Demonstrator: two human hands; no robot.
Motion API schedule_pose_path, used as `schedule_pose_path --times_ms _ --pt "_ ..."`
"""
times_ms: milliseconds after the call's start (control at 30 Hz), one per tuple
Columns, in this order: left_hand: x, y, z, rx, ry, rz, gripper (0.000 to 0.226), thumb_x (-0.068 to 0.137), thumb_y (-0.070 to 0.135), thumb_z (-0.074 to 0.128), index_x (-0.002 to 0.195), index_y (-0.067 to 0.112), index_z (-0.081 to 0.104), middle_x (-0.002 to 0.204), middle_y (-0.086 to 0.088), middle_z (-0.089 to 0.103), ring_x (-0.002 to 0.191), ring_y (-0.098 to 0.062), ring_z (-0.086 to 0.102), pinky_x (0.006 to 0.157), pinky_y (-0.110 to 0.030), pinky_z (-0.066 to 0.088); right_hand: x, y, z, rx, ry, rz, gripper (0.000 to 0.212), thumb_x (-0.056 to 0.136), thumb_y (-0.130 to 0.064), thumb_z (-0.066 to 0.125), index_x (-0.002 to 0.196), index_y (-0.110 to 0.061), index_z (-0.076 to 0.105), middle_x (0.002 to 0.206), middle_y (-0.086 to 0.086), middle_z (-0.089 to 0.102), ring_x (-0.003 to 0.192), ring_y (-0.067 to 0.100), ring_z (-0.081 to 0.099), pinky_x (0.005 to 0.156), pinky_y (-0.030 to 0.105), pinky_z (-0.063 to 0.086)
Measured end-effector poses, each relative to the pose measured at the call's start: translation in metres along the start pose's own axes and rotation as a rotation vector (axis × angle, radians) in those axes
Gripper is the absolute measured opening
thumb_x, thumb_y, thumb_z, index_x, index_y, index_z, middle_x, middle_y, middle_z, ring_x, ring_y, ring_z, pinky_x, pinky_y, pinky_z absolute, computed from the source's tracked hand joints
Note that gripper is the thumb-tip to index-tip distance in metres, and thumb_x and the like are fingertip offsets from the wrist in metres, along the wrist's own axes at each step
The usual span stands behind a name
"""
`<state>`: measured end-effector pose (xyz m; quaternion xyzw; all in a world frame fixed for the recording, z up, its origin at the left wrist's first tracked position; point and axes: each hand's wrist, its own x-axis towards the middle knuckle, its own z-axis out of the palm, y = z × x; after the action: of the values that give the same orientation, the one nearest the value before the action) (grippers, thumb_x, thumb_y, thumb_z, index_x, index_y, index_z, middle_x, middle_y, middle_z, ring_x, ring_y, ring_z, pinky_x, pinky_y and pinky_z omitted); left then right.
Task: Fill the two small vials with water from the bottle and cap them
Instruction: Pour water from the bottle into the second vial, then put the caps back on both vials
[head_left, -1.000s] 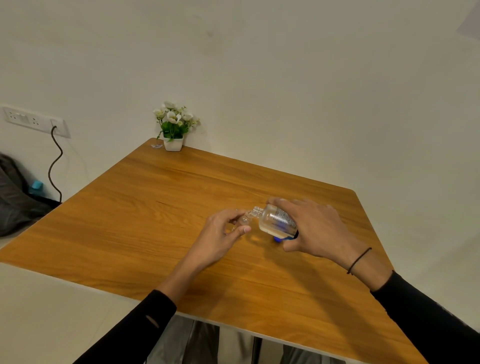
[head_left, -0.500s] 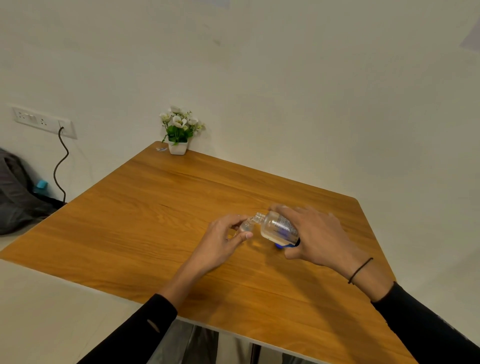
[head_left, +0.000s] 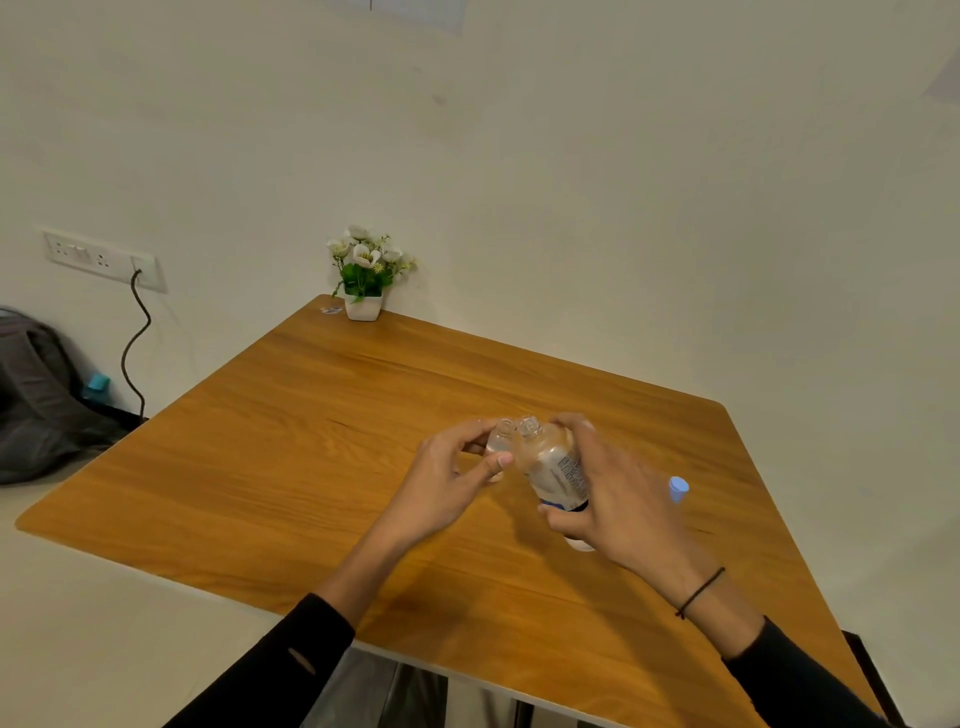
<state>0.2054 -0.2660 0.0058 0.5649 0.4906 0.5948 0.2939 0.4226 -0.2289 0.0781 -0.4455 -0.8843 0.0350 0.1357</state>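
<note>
My left hand (head_left: 451, 470) pinches a small clear vial (head_left: 500, 437) between thumb and fingers, just above the wooden table (head_left: 291, 441). My right hand (head_left: 618, 499) grips a clear water bottle (head_left: 553, 465) with a printed label, tilted nearly upright, its open neck right beside the vial's mouth. A light blue bottle cap (head_left: 678, 488) lies on the table to the right of my right hand. A small white object (head_left: 581, 543) peeks out under my right hand; I cannot tell what it is. A second vial is not visible.
A white pot of white flowers (head_left: 364, 278) stands at the table's far left corner, beside a small sticker. Left of the table are a wall socket strip (head_left: 98, 258) with a black cable and a grey bag (head_left: 36, 400) on the floor.
The bottle has swung from lying tilted toward the vial to nearly upright. The blue cap now shows to the right of my right hand. The camera view has shifted slightly.
</note>
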Motion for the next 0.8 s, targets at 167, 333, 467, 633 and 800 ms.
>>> schedule_pose_path --times_ms 167,333,467,633,800 --pt "0.006 0.006 -0.013 -0.017 0.016 -0.009 0.037 0.098 0.02 0.074 0.135 0.022 0.072 0.122 0.007 0.075 0.107 -0.013 0.07 0.075 -0.036 0.068 -0.003 -0.008 0.022 0.171 0.112 0.046 0.094 0.075 -0.06 0.087 0.146 -0.042 0.028 0.113 -0.014 0.066 0.092 0.016 0.068 0.066 0.035 0.055" --pt "0.005 0.008 -0.026 0.002 0.032 -0.032 0.038 0.097 0.023 0.074 0.135 0.023 0.072 0.122 0.01 0.074 0.106 -0.014 0.069 0.077 -0.044 0.068 0.006 -0.02 0.047 0.408 0.147 0.099 0.089 0.073 -0.053 0.094 0.139 -0.034 0.037 0.118 -0.02 0.059 0.099 0.011 0.062 0.074 0.023 0.051" --pt "0.001 0.006 -0.032 0.005 0.047 -0.055 0.038 0.097 0.02 0.074 0.135 0.021 0.072 0.12 0.011 0.074 0.103 -0.008 0.068 0.079 -0.045 0.068 0.013 -0.03 0.069 0.515 0.13 0.152 0.081 0.07 -0.048 0.096 0.126 -0.043 0.038 0.118 -0.02 0.061 0.104 0.011 0.062 0.076 0.021 0.047" --pt "-0.005 0.004 -0.036 0.016 0.045 -0.069 0.041 0.097 0.022 0.074 0.137 0.023 0.07 0.121 0.014 0.074 0.108 -0.009 0.07 0.081 -0.042 0.068 0.015 -0.038 0.078 0.625 0.089 0.225 0.081 0.07 -0.046 0.097 0.128 -0.036 0.041 0.12 -0.02 0.055 0.101 -0.001 0.053 0.075 0.013 0.039" --pt "-0.007 0.001 -0.04 0.011 0.053 -0.065 0.043 0.095 0.029 0.073 0.137 0.025 0.07 0.122 0.01 0.073 0.11 -0.015 0.069 0.081 -0.04 0.068 0.016 -0.03 0.083 0.624 0.019 0.241 0.091 0.069 -0.056 0.095 0.136 -0.033 0.038 0.139 -0.012 0.053 0.128 0.014 0.051 0.096 0.03 0.049"
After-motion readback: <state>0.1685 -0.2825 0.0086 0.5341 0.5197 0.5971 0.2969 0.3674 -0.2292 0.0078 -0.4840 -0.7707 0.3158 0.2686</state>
